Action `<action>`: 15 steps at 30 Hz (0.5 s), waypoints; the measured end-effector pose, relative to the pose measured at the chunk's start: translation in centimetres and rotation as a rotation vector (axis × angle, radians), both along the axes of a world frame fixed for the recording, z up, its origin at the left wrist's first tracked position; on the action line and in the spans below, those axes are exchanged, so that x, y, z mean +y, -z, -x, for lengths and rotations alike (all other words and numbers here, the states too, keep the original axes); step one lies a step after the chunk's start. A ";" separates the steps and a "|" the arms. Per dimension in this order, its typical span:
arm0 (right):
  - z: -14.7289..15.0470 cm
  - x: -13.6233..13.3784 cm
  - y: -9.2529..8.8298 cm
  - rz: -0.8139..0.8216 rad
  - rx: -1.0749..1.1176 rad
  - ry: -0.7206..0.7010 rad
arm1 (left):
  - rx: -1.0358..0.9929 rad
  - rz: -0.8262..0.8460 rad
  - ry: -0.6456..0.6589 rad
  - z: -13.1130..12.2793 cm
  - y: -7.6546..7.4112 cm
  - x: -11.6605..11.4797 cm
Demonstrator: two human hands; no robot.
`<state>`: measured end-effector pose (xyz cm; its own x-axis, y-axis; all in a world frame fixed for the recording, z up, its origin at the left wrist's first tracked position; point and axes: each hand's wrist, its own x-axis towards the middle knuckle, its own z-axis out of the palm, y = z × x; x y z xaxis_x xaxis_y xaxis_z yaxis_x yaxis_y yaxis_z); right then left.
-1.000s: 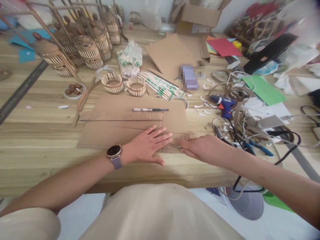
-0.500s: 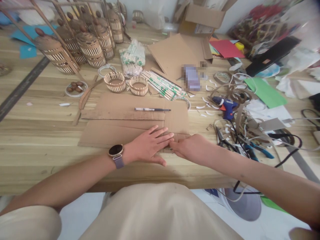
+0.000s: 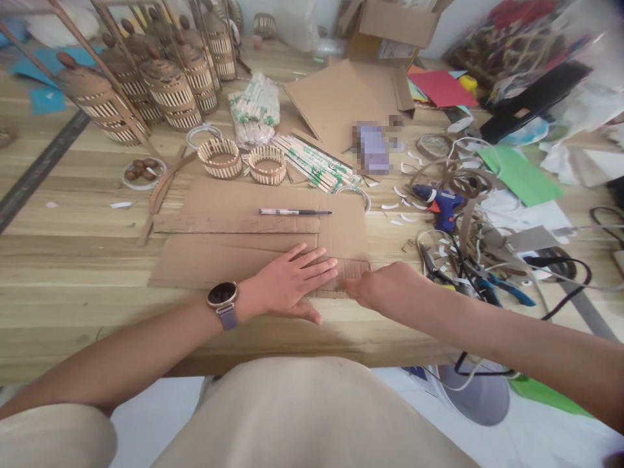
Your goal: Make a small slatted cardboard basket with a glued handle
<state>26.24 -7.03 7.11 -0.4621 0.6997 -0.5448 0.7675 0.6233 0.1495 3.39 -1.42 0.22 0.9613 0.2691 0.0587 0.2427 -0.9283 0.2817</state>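
Observation:
A flat piece of brown cardboard (image 3: 209, 263) lies on the wooden table in front of me. My left hand (image 3: 287, 283) rests flat on its near part, fingers spread, thumb over the table's wood. At the near right corner of the cardboard my right hand (image 3: 383, 286) is closed, its fingers curled down against the sheet; what they may hold is hidden. A pen (image 3: 295, 212) lies across the cardboard beyond my left hand. A narrow cardboard strip (image 3: 234, 223) shows on the sheet's left part.
Scissors, pliers (image 3: 509, 289) and cables lie right, near a blue glue gun (image 3: 444, 205). Beyond the cardboard are two small slatted rings (image 3: 267, 166), wrapped sticks (image 3: 316, 162) and a bowl of brown beads (image 3: 143, 170). Slatted lanterns (image 3: 170, 91) stand at the back left.
My right hand has slid a little to the right along the cardboard's near edge, away from my left hand. My left hand stays spread in place.

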 end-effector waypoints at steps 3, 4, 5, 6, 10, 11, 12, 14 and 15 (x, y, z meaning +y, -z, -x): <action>-1.1 -0.6 -1.0 -0.006 -0.069 0.014 | 0.005 -0.001 0.001 0.1 0.0 0.0; -1.5 -0.8 -1.3 -0.013 -0.093 0.007 | 0.006 -0.003 0.002 0.1 -0.1 0.0; -1.9 -1.0 -1.5 -0.020 -0.109 -0.003 | 0.007 -0.006 0.003 0.1 -0.1 0.0; -2.2 -1.1 -1.5 -0.029 -0.118 -0.011 | 0.008 -0.007 0.004 0.1 -0.1 0.0; -4.0 -1.5 -1.1 -0.033 -0.089 -0.011 | 0.016 -0.008 0.003 0.1 -0.1 0.0; -4.5 -1.5 -0.9 -0.020 -0.089 0.000 | 0.021 -0.009 0.004 0.1 -0.1 0.0; -4.8 -1.6 -0.8 -0.006 -0.095 0.015 | 0.024 -0.010 0.007 0.1 -0.1 0.1; -5.4 -1.7 -0.7 0.019 -0.106 0.043 | 0.031 -0.013 0.013 0.1 -0.1 0.1; -5.6 -1.8 -0.7 0.027 -0.112 0.055 | 0.031 -0.016 0.015 0.1 -0.1 0.1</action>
